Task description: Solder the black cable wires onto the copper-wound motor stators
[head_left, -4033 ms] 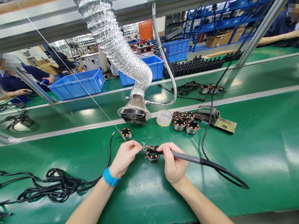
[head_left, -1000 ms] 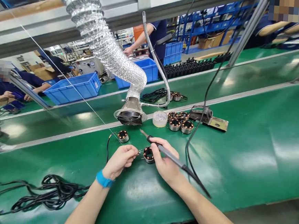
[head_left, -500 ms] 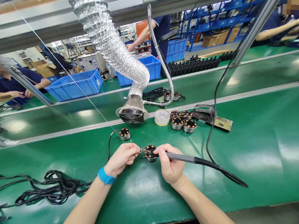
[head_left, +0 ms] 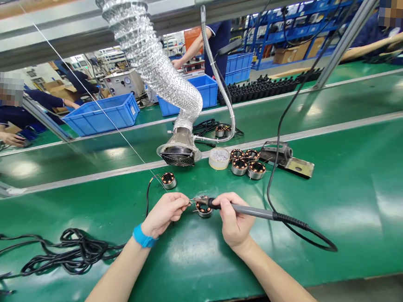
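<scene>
My right hand [head_left: 236, 219] grips a grey soldering iron [head_left: 257, 212], its tip pointing left over a round copper-wound coil ring [head_left: 204, 211] on the green bench. Left of the ring, my left hand [head_left: 169, 211], with a blue wristband, pinches thin wires [head_left: 191, 201] close to the iron's tip. Another coil ring [head_left: 168, 180] sits behind my left hand, with a black cable beside it. Several more rings [head_left: 239, 166] stand together at the back, next to a round tub [head_left: 219, 158] and an iron stand [head_left: 276, 152].
A foil duct with a fan hood [head_left: 178, 154] hangs above the bench's back part. Coiled black cables [head_left: 75, 252] lie at the left. The iron's cord loops at the right. Beyond the rail are blue bins [head_left: 103, 114] and other people working.
My right hand and the iron have shifted slightly right, and the cord has swung left. At the far left, a person's arm now reaches to the blue bin.
</scene>
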Action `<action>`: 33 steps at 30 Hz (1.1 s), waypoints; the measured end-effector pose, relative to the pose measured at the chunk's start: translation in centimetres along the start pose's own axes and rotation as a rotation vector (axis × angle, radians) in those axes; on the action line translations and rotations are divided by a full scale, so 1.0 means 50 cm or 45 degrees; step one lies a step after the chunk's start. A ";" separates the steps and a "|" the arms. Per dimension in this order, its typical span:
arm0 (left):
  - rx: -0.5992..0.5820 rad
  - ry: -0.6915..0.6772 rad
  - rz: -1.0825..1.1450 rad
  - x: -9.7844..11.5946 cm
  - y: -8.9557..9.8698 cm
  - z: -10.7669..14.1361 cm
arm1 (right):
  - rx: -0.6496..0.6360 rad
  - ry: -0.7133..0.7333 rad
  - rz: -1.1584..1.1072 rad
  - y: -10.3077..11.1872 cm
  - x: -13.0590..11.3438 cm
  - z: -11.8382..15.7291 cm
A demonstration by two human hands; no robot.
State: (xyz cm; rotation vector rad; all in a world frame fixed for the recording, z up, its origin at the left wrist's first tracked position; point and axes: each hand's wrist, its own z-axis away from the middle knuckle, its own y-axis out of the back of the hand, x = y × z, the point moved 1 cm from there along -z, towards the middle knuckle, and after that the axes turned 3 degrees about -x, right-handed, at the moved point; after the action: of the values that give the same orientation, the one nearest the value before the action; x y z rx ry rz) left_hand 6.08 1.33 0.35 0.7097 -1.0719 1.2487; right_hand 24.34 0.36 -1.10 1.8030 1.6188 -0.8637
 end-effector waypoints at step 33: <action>-0.022 -0.040 -0.023 -0.005 -0.002 0.003 | -0.368 0.189 0.240 -0.029 0.005 -0.012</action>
State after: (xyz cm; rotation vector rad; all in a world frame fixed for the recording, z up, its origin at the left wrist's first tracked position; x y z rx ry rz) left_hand 6.14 1.10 0.19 0.7264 -1.0985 1.2147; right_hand 22.95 1.17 -0.89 1.8084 1.5409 -0.3970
